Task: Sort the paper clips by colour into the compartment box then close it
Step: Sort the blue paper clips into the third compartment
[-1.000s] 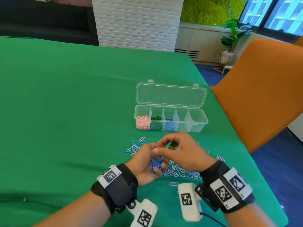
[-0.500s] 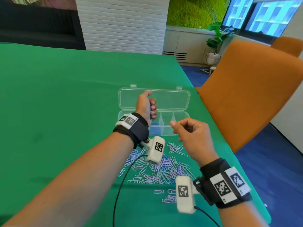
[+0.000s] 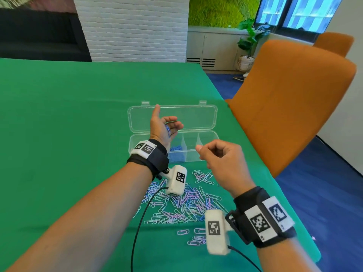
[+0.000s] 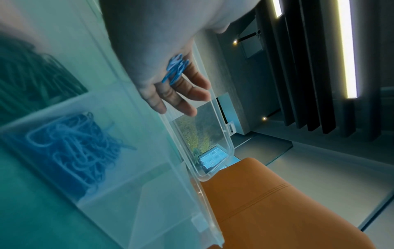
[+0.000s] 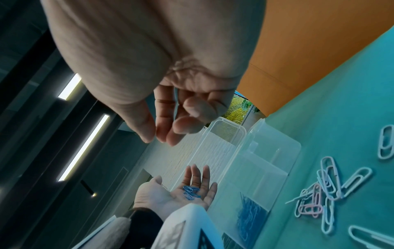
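Clips [image 3: 182, 203] on green table [image 3: 68, 114]; orange chair [image 3: 290, 99] beside.

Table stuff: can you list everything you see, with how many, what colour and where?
compartment box: one, clear, lid open, mid-table
blue paper clips: a heap, inside one compartment
green paper clips: a heap, in the next compartment
loose paper clips: many, pale blue, pink and white, spread in front of the box
table: one, green
chairs: two, orange, right of the table
plant: one, green, by the window
left hand: palm up over the box, a few blue clips lying on it
right hand: fingers loosely curled; I cannot tell whether it holds anything
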`<act>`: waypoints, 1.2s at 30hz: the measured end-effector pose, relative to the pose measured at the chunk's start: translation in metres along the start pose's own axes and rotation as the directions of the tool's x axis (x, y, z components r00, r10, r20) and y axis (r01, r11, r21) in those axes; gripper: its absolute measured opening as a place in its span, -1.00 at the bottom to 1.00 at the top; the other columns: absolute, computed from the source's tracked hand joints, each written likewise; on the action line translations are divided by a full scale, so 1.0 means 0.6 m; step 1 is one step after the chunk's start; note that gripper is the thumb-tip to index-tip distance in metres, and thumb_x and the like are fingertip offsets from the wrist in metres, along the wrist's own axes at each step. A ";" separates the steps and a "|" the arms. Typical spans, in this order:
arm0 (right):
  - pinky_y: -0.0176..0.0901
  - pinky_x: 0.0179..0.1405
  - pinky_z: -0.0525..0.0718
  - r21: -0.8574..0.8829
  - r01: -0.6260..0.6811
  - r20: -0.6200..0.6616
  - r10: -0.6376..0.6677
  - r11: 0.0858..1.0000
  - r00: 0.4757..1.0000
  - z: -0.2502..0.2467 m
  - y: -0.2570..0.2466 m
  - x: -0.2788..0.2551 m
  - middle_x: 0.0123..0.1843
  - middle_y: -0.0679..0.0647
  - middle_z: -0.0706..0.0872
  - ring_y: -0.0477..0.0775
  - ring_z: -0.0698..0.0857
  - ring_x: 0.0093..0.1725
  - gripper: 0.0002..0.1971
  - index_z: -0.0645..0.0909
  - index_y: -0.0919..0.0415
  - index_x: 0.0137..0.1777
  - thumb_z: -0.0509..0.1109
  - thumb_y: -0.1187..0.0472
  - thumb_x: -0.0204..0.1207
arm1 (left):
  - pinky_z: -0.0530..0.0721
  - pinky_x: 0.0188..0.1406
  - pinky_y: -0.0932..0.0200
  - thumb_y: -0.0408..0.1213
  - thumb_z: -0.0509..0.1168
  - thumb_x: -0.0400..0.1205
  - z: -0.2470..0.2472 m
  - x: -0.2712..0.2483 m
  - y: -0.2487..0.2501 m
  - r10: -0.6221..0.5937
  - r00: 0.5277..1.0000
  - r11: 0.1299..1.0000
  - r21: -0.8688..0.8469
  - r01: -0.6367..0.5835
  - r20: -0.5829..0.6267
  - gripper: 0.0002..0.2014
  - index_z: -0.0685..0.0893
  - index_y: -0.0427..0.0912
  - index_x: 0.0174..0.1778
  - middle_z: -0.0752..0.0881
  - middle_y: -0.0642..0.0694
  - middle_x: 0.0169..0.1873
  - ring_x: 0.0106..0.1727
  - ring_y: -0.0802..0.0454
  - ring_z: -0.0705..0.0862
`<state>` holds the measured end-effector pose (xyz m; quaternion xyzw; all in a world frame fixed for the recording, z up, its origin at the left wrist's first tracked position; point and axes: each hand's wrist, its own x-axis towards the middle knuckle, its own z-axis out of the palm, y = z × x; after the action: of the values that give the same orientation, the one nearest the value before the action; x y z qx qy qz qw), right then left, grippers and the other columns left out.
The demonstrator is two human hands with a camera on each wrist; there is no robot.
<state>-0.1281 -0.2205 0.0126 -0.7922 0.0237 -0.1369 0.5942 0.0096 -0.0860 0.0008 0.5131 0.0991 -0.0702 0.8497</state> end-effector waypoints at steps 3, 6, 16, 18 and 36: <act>-0.17 -0.40 0.49 -0.007 -0.002 0.005 0.002 1.000 1.000 -0.001 -0.001 -0.001 -0.42 0.12 0.64 0.01 0.47 -0.43 -0.73 0.70 0.23 -0.32 0.54 0.09 0.53 | 0.42 -0.10 0.05 0.32 -0.03 0.67 0.000 -0.008 0.003 0.005 0.999 1.000 0.023 -0.006 0.044 -0.39 0.60 -0.17 -0.20 0.71 -0.17 -0.30 -0.25 -0.04 0.68; -0.15 -0.38 0.52 -0.015 -0.010 0.019 0.010 1.000 1.000 0.000 -0.001 -0.002 -0.37 0.22 0.70 0.00 0.48 -0.42 -0.75 0.71 0.18 -0.32 0.53 0.07 0.53 | 0.37 0.00 -0.01 0.36 -0.07 0.66 0.002 -0.014 0.002 0.027 0.996 0.996 0.077 -0.034 0.089 -0.38 0.62 -0.13 -0.16 0.74 -0.20 -0.14 -0.12 -0.04 0.60; -0.18 -0.37 0.56 -0.037 -0.024 0.037 0.025 0.999 0.999 -0.002 0.006 0.000 -0.24 0.30 0.75 -0.03 0.51 -0.41 -0.77 0.72 0.20 -0.28 0.53 0.08 0.53 | 0.40 0.14 -0.05 0.26 -0.01 0.70 -0.004 -0.025 0.015 0.056 0.995 0.989 0.132 -0.067 0.084 -0.50 0.61 -0.08 -0.12 0.78 -0.13 -0.07 0.01 -0.05 0.62; -0.23 -0.39 0.57 -0.054 -0.039 0.050 0.041 0.998 0.998 -0.002 0.012 0.001 -0.23 0.29 0.75 -0.05 0.52 -0.40 -0.78 0.73 0.19 -0.27 0.52 0.08 0.53 | 0.52 0.02 0.01 0.08 0.12 0.74 -0.017 -0.032 0.034 0.098 0.995 0.978 0.183 -0.100 0.016 -0.67 0.59 -0.09 -0.11 0.77 -0.08 -0.15 -0.08 -0.03 0.66; -0.29 -0.18 0.62 -0.383 0.026 0.411 0.146 0.923 0.900 0.142 0.019 -0.010 -0.27 -0.04 0.73 -0.18 0.63 -0.31 -0.86 0.76 0.18 -0.19 0.49 0.15 0.57 | 0.68 -0.09 0.15 -0.29 0.51 0.55 -0.267 -0.173 0.052 -0.100 0.995 0.264 0.964 0.030 -0.004 -0.94 0.79 -0.10 -0.23 0.79 0.02 -0.28 -0.24 0.08 0.70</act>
<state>-0.1114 -0.1429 -0.0213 -0.9012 -0.0576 0.0678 0.4241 -0.0994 0.0723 -0.0203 0.9158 0.0329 -0.1655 0.3645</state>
